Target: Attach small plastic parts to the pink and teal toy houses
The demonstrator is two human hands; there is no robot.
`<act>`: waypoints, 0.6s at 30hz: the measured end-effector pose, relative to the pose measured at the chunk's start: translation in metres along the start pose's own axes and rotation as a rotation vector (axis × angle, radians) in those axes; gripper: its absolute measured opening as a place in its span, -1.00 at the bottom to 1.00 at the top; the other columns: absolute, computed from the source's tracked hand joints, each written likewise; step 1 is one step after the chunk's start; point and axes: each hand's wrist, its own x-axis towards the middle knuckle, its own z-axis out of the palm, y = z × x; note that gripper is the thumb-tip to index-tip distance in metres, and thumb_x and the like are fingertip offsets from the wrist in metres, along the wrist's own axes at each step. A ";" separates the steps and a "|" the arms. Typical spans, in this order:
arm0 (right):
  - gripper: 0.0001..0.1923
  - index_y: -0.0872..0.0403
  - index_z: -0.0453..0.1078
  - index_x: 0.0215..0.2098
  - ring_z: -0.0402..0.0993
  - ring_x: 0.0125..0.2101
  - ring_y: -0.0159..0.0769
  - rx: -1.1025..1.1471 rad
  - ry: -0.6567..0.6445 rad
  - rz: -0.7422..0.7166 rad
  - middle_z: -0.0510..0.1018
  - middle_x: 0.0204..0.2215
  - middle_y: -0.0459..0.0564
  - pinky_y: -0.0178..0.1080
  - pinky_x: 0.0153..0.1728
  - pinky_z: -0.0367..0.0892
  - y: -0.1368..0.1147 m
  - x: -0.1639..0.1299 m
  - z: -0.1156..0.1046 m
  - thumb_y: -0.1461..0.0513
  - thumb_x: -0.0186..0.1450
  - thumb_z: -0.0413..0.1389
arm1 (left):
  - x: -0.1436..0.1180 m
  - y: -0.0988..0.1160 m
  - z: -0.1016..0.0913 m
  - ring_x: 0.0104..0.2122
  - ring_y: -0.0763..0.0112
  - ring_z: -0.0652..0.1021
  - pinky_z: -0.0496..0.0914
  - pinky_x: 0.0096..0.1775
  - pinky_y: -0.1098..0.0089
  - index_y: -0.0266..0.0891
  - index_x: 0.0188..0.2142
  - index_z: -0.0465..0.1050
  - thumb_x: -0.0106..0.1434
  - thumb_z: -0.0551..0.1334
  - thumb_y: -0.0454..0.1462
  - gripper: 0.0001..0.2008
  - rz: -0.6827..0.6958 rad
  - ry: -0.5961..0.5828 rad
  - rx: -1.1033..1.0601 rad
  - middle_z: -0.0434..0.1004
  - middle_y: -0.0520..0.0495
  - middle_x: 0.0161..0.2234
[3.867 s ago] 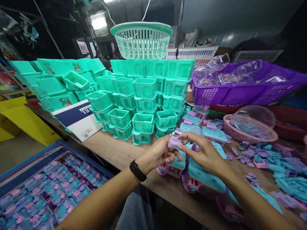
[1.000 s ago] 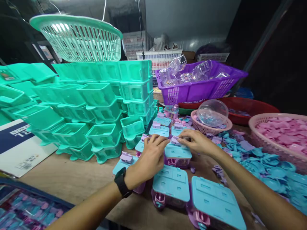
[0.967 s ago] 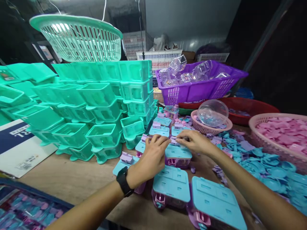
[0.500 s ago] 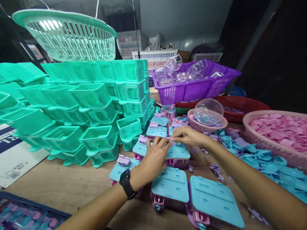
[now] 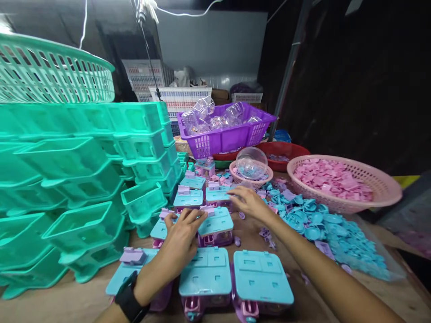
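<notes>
My left hand (image 5: 182, 235), a black watch (image 5: 130, 298) on its wrist, reaches over small boxes with turquoise lids. Its fingers are spread, and the tips rest by a lilac clip piece (image 5: 207, 209) at the back of one lid (image 5: 218, 220). To the right, my right hand (image 5: 249, 204) hovers with fingers bent and apart, nothing visible in it, beside another turquoise-lidded box (image 5: 218, 194). Two boxes in front, a middle one (image 5: 205, 271) and a right one (image 5: 263, 276), have bare lids. A lilac piece (image 5: 133, 255) sits on the front left lid.
Green plastic bins (image 5: 141, 148) stand stacked on the left under a green basket (image 5: 60, 72). Behind is a purple crate (image 5: 222, 139) of clear packs. Loose turquoise parts (image 5: 313, 224) and a pink basket (image 5: 387, 188) of pink pieces lie on the right.
My right hand has moved away from the lilac piece and its pinch has loosened. My left hand stays at that box. The head view has swung to the right.
</notes>
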 end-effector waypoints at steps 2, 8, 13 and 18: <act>-0.71 0.09 0.55 0.01 0.48 0.04 -0.09 -0.184 -0.050 0.166 0.62 -0.01 0.17 -0.13 0.07 0.31 0.029 -0.003 -0.005 0.26 0.41 0.05 | 0.001 0.001 0.001 0.13 -0.11 0.42 0.24 0.01 -0.26 -0.20 0.24 0.37 0.02 0.02 -0.60 -0.22 0.002 0.014 -0.003 0.47 -0.24 0.18; -0.71 0.13 0.55 -0.03 0.40 0.12 0.14 -0.379 -0.151 0.377 0.61 -0.04 0.31 0.05 0.08 0.26 0.070 -0.006 0.003 0.29 0.29 0.15 | 0.004 0.006 -0.001 0.11 -0.06 0.41 0.25 -0.02 -0.21 -0.22 0.13 0.45 0.12 0.02 -0.58 -0.38 -0.002 0.064 -0.071 0.53 -0.21 0.10; -0.64 0.12 0.53 0.05 0.44 0.11 0.16 -0.387 -0.179 0.367 0.56 0.06 0.32 0.02 -0.02 0.36 0.064 -0.016 0.002 0.28 0.29 0.13 | -0.013 0.008 -0.006 0.09 0.01 0.41 0.27 -0.02 -0.10 -0.26 0.11 0.46 0.20 0.01 -0.55 -0.45 0.016 0.215 -0.158 0.54 -0.22 0.07; -0.67 0.11 0.57 -0.03 0.60 -0.08 0.05 -0.160 0.007 0.319 0.68 -0.10 0.18 -0.05 -0.09 0.46 0.040 -0.040 -0.019 0.18 0.30 0.12 | -0.044 0.006 -0.015 0.05 0.04 0.42 0.31 -0.06 -0.02 -0.22 0.08 0.50 0.21 0.02 -0.55 -0.47 0.022 0.319 -0.199 0.56 -0.19 0.02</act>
